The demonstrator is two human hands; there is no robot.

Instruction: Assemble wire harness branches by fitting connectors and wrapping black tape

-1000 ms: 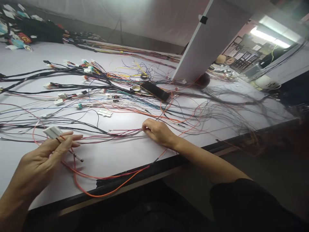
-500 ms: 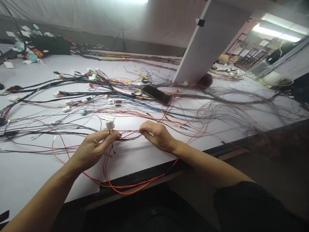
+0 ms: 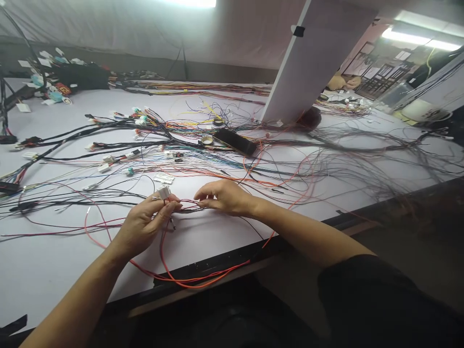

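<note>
My left hand [image 3: 145,222] is closed in a pinch around thin red wires [image 3: 188,201] at their connector end. A white plastic connector [image 3: 164,192] sticks up just above its thumb and fingertips. Small dark wire ends [image 3: 173,224] hang below that hand. To the right, my right hand [image 3: 228,197] pinches the same wires between thumb and fingers, a short span from the left. A loop of orange-red cable [image 3: 188,285] droops over the table's front edge.
Wire harnesses [image 3: 72,137] with connectors spread across the white table [image 3: 54,270]. A black phone [image 3: 235,141] and a tape roll [image 3: 207,140] lie on the wires. A white post [image 3: 304,63] rises behind. At the far right, another person's hand [image 3: 351,83] shows.
My right hand has moved left along the wires, closer to my left hand, and its fingers have shifted. The left hand keeps its pinch. The view has shifted slightly.
</note>
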